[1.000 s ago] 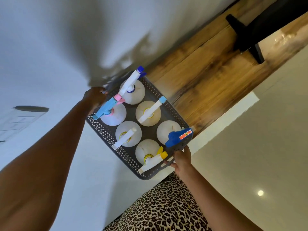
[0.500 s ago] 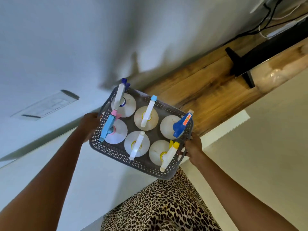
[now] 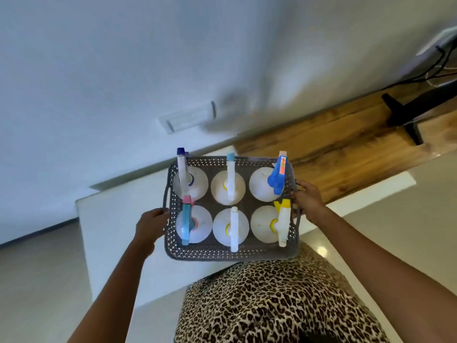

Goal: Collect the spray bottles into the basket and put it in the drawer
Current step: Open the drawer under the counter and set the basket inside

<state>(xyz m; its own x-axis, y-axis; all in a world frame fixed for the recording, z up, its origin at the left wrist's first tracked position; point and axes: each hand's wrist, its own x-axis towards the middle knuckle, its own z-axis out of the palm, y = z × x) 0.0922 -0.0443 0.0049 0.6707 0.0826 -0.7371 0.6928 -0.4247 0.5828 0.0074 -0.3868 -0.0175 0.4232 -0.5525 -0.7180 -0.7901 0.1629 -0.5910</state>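
A wooden top (image 3: 346, 144) runs along the pale wall (image 3: 99, 58). On its right end stands a black stand (image 3: 405, 117), perhaps a monitor's foot. Black cables (image 3: 431, 68) hang on the wall above that end. Left of the wooden top is a blurred white wall plate (image 3: 188, 118). Below the wooden top lies pale floor (image 3: 420, 219), and lower still, leopard-print cloth (image 3: 272, 305).

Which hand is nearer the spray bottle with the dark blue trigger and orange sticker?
Right. The right hand holds the basket at its right side, directly beside the blue-trigger spray bottle; the left hand holds the opposite side, across the basket.
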